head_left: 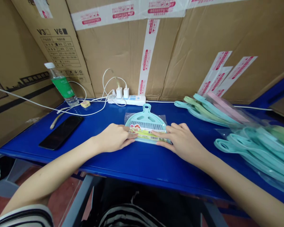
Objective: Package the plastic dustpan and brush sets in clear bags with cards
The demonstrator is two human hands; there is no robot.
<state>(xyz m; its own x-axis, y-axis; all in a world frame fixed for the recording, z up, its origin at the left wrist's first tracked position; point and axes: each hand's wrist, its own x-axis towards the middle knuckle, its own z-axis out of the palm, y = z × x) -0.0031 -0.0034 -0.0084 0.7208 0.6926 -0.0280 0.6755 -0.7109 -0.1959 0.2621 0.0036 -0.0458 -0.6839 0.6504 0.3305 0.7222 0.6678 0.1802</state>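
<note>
"What are the two hands doing?"

"Both are touching a wrapped dustpan [146, 117], which is lying on the blue table [104, 165] between them, its handle pointing away from the person."

"And the left hand [116, 137]?"

"It is reaching in from the left, its fingertips resting on the near left part of the printed label [145, 133]. I cannot tell whether it is pinching the wrapper."

"The right hand [181, 140]?"

"Its index finger is stretching over the label's right side, and its thumb is lying lower, near the bottom edge. It isn't clenching into a fist, but I cannot tell whether it is gripping."

"Is anything showing above the label?"

"Yes, grey bristles [144, 125] are showing through the clear plastic."

"What is lying around it?"

"On the left, a black phone [61, 132] is lying flat, and a green-labelled bottle [64, 87] is standing behind it. A white power strip [134, 100] is sitting beyond the dustpan, holding plugs. On the right, more dustpans [257, 151] are lying in piles, mostly turquoise, some green, one pink. Taped cardboard [118, 47] is standing behind everything."
</note>
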